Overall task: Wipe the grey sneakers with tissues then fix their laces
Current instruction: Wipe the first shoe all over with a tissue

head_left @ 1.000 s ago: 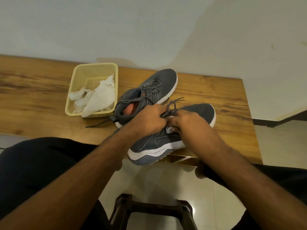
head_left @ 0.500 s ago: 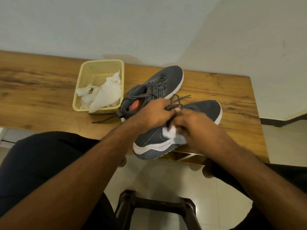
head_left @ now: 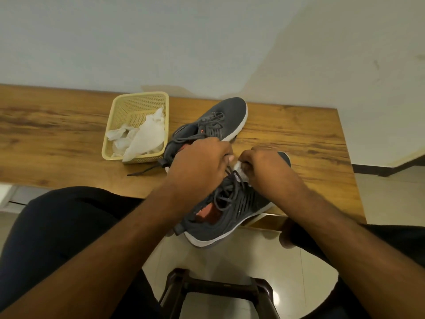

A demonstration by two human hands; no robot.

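Two grey sneakers with white soles are on the wooden table (head_left: 57, 134). The far sneaker (head_left: 220, 118) lies near the wall, its lace end trailing left. The near sneaker (head_left: 227, 210) hangs over the table's front edge, heel toward me, orange lining showing. My left hand (head_left: 197, 162) is curled over its upper laces (head_left: 230, 189) and grips them. My right hand (head_left: 266, 169) pinches a white tissue (head_left: 240, 170) against the laces, close beside the left hand. The near shoe's toe is mostly hidden behind my right hand.
A yellow plastic basket (head_left: 138, 102) with crumpled white tissues (head_left: 147, 137) stands left of the far sneaker. A dark stool (head_left: 218, 288) is below between my knees. The table's right edge lies past the shoes; a white wall is behind.
The near sneaker has been turned so its opening and laces face up and its heel sticks out further over the edge. Both hands moved up to the laces; the view shifted down.
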